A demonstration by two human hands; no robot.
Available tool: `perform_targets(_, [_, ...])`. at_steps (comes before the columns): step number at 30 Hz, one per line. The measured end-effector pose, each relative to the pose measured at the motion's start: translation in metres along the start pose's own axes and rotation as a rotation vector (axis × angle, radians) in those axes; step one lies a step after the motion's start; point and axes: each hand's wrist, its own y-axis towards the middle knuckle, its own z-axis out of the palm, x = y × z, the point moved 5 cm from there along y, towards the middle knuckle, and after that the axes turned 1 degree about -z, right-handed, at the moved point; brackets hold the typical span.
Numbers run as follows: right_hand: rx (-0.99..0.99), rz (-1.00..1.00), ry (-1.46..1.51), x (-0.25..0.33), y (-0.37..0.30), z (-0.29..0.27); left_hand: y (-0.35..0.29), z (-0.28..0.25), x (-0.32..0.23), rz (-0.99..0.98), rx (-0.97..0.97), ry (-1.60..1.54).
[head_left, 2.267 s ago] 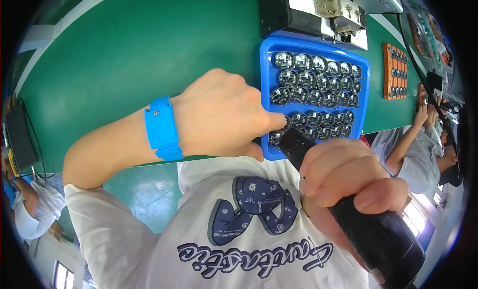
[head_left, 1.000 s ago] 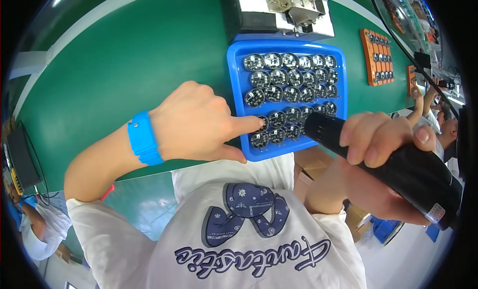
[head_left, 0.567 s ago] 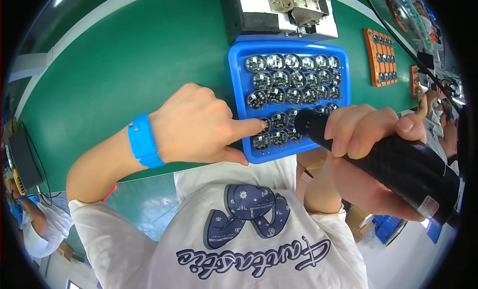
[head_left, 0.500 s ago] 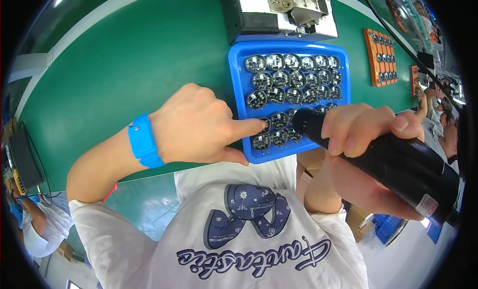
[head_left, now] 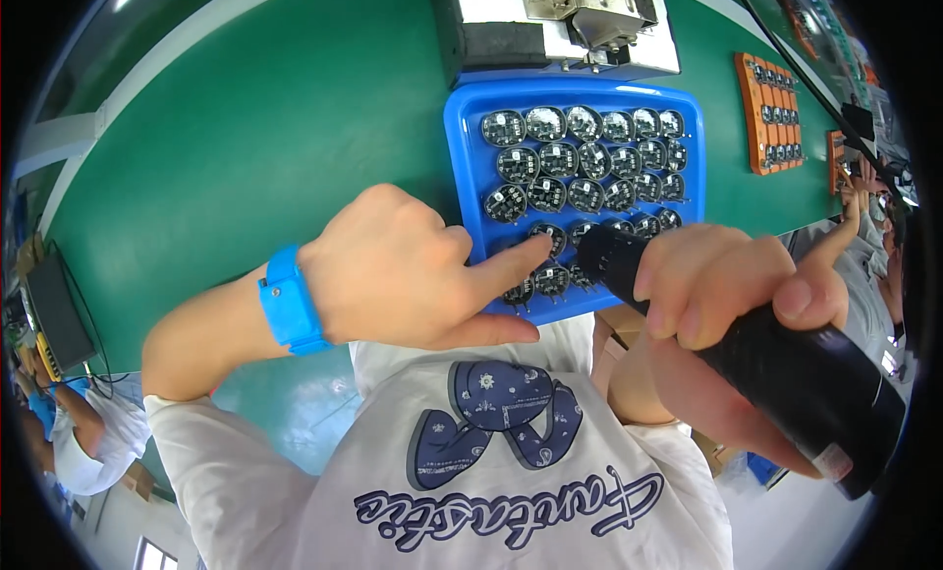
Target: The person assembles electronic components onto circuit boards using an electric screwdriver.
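A blue tray [head_left: 458, 147] holds rows of small round parts with dark circuit boards in silvery rims. Its near left portion lies under my left hand [head_left: 413, 280], whose index finger stretches out to touch one round part [head_left: 549, 238] in the second row from the near edge. The thumb is extended below it and the other fingers curl in, holding nothing. My right hand [head_left: 727, 295] is wrapped round a black electric screwdriver [head_left: 801, 373], tilted with its nose [head_left: 607, 254] down over the near rows. The nose hides some parts, and its tip is out of sight.
A white and black box-shaped fixture with metal brackets [head_left: 589, 20] stands behind the tray on the green table [head_left: 246, 98]. An orange holder [head_left: 764, 113] with similar round parts lies farther right. A black cable [head_left: 786, 54] crosses the right side, where other people sit.
My left index finger has moved right, from the row's leftmost part to the part beside it. The screwdriver stays over the near rows, its rear end slightly lower in the picture.
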Motion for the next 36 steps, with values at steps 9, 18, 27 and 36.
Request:
perform_targets(9, [-0.018,0.047,0.037,-0.001,0.006,0.005,0.001,-0.001,0.004,-0.058,0.124,-0.019])
perform_targets(18, [-0.154,-0.018,0.107,-0.002,0.009,0.008,0.003,-0.004,-0.001,-0.084,0.15,0.002])
perform_targets(27, [-0.11,-0.308,-0.122,0.038,0.039,-0.013,0.008,-0.001,-0.011,-0.172,0.155,-0.022])
perform_targets(36, [-0.01,-0.257,0.017,0.028,0.037,-0.038,0.017,-0.018,-0.016,-0.1,0.067,-0.059])
